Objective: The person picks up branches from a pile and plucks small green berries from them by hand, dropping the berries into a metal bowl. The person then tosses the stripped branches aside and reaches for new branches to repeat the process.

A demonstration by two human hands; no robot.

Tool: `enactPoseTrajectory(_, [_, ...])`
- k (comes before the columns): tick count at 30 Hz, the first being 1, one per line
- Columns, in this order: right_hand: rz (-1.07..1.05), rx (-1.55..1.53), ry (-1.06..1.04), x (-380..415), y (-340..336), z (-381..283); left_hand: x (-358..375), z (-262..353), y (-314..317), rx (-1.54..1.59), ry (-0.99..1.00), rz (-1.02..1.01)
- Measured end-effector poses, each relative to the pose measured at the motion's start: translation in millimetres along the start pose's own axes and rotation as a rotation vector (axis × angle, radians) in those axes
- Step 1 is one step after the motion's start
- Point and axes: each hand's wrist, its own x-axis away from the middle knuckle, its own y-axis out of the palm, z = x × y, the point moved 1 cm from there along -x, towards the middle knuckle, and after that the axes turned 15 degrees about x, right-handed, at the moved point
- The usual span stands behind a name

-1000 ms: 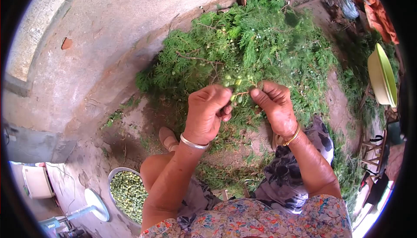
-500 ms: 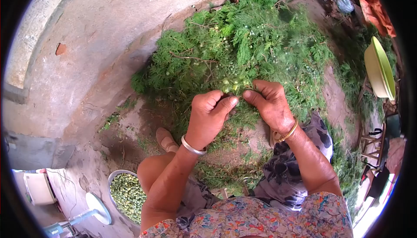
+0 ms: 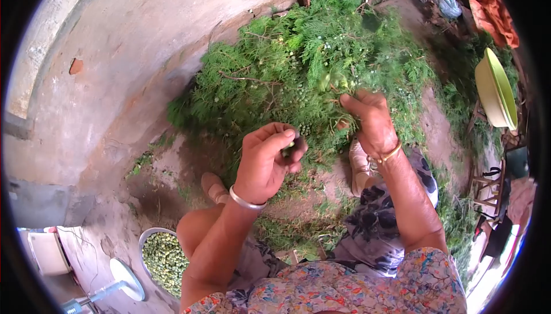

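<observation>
One bowl point(image 3: 142, 246) of green berries point(image 3: 165, 263) sits beside the left knee point(image 3: 190, 227). Left hand point(image 3: 265, 162): curled around a small green berry point(image 3: 291, 144). Right hand point(image 3: 372, 120): pinching a sprig point(image 3: 332, 87) in front of the leafy branches point(image 3: 275, 61).

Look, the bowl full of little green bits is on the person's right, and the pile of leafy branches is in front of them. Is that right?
Not quite. The head view shows the bowl full of little green bits on the person's left, not the right. The pile of leafy branches is in front of them, just as you said.
</observation>
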Motion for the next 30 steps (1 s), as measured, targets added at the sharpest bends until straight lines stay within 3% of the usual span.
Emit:
enactPoseTrajectory(6, [-0.190,-0.093,0.050,17,12,-8,-6,-8,-12,0.034,-0.036,-0.026])
enactPoseTrajectory(10, [-0.307,0.019,-0.055,17,14,-4,-6,-16,-1,-0.084,0.052,-0.109])
enactPoseTrajectory(16, [-0.249,0.108,-0.085,15,18,5,-12,-28,-1,-0.496,0.381,-0.163])
enactPoseTrajectory(20, [-0.228,0.210,-0.131,18,21,-1,-14,-27,-7,-0.567,0.260,-0.191])
enactPoseTrajectory(22, [-0.216,0.201,-0.131,18,19,-2,-13,-27,0,-0.446,0.188,-0.148])
enactPoseTrajectory(30, [-0.172,0.195,-0.092,18,21,-2,-11,-26,8,-0.360,0.225,-0.128])
